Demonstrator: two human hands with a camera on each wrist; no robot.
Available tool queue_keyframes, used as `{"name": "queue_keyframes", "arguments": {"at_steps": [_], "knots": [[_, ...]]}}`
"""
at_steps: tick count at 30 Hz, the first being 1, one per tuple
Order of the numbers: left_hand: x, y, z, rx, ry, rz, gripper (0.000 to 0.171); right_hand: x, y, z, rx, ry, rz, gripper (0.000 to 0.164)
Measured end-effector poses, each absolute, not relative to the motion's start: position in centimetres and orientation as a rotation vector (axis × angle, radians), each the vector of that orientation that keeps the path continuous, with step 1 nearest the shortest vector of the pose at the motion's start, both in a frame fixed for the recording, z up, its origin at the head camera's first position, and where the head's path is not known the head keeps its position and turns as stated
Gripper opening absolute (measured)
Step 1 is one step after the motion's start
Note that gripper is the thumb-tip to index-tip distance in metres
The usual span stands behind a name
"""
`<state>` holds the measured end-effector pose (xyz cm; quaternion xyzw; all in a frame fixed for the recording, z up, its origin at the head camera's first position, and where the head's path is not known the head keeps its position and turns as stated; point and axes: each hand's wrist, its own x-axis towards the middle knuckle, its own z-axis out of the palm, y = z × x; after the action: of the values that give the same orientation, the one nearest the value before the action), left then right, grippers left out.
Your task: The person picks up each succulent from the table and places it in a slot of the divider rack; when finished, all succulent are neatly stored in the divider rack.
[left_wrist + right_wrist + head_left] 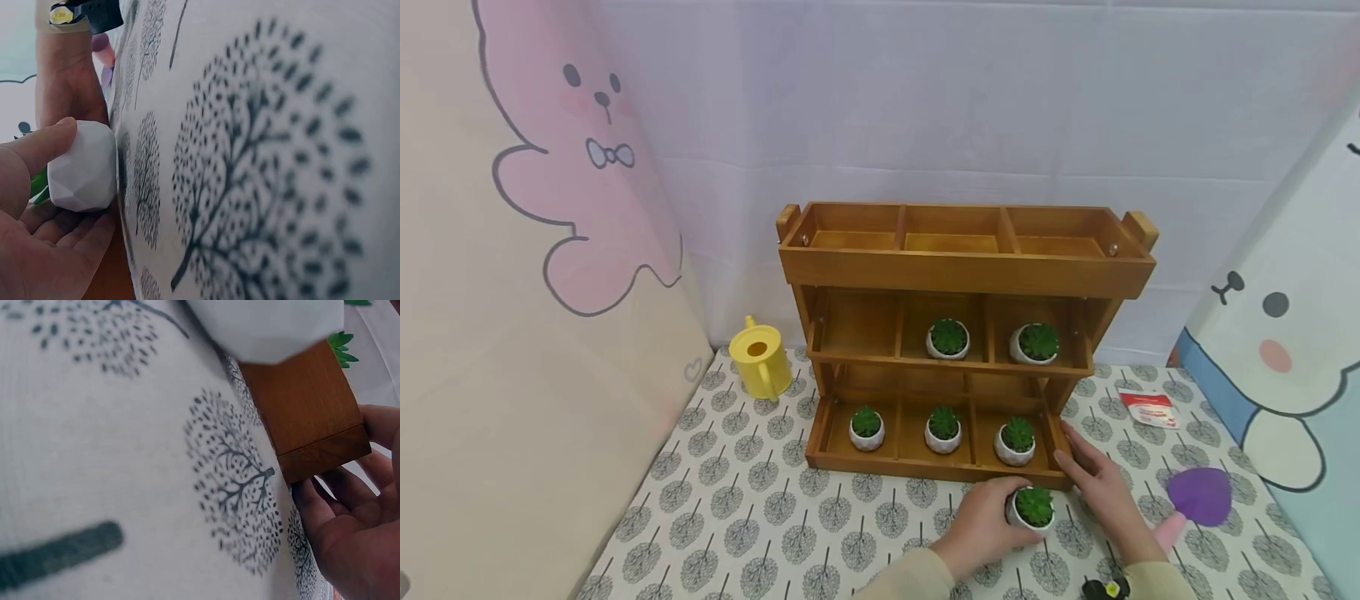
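Observation:
My left hand (988,523) grips a small potted succulent (1034,507), its green rosette facing up, just in front of the wooden shelf (887,468). In the left wrist view, the faceted white pot (84,165) sits between thumb and fingers, close over the patterned cloth. My right hand (1101,487) holds the front right corner of the shelf's bottom tier, thumb at the rim and fingers along the outer side. That wooden corner (325,450) also shows in the right wrist view. In the bottom tier stand three potted succulents, one per compartment, the nearest succulent (1017,440) at right.
The middle tier holds a succulent (948,338) in its centre compartment and another succulent (1036,342) at right. A yellow watering can (762,362) stands left of the shelf. On the right lie a red-and-white packet (1150,409) and a purple toy shovel (1201,496) with pink handle.

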<state>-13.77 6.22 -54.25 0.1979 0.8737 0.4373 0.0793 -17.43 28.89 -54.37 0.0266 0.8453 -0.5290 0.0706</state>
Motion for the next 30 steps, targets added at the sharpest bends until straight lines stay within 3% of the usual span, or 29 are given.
{"name": "queue_keyframes", "arguments": {"at_steps": [30], "knots": [[-14.0,-2.3,-49.6,0.493,2.610,1.526,0.066,-17.4,28.8,-54.3,0.106,2.527,-1.598,0.074]]}}
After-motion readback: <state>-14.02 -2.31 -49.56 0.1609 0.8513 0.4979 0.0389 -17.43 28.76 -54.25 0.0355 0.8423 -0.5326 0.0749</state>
